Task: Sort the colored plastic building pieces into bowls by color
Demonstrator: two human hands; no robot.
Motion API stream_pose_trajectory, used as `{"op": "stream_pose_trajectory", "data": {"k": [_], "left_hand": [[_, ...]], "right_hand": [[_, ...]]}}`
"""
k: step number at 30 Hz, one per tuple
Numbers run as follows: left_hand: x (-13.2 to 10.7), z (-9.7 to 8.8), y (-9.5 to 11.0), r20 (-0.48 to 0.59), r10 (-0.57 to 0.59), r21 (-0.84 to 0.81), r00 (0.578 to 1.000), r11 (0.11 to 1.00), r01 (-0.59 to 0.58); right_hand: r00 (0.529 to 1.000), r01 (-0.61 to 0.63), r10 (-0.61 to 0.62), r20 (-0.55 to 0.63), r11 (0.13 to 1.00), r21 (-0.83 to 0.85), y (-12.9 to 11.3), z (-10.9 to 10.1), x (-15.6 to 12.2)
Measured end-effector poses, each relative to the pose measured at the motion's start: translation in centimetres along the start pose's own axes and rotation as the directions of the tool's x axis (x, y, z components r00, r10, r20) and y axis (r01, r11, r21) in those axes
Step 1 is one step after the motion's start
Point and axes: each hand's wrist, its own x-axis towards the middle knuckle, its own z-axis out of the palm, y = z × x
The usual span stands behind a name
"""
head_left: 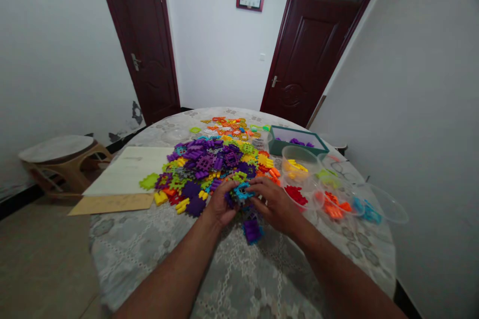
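Between my two hands is a cluster of joined plastic building pieces, with a blue notched piece [242,191] facing up and a green one [239,176] behind it. My left hand [221,204] is closed around the cluster's left side. On the right, the fingers of my right hand [271,200] pinch the blue piece. A purple and blue piece [252,231] shows just below the hands; I cannot tell whether it is joined to the cluster. Right behind my hands rises a heap of mixed pieces [205,159], mostly purple, with yellow, green and orange ones.
Clear bowls hold yellow pieces [297,167], red pieces [295,195], orange pieces [335,205] and blue pieces [370,212]. A green-rimmed box [276,147] stands behind them with purple pieces inside. To the left lie a pale board [123,174] and a tan strip [112,204]. A patterned cloth [157,259] covers the round table.
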Motion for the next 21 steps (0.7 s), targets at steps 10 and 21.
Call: {"op": "stream_pose_trajectory", "data": {"k": [10,21], "left_hand": [[0.2,0.2,0.9,-0.094,-0.009,0.021,0.996,1.000,0.011],[-1.3,1.0,0.3,-0.023,-0.138,0.089,0.990,0.986,0.140]], "right_hand": [[0.973,-0.133,0.093,-0.213,0.975,-0.180,-1.5,-4.5,-2.7],[0.656,-0.733,0.120,-0.745,0.334,-0.592,10.3,-20.8,-13.3]]}}
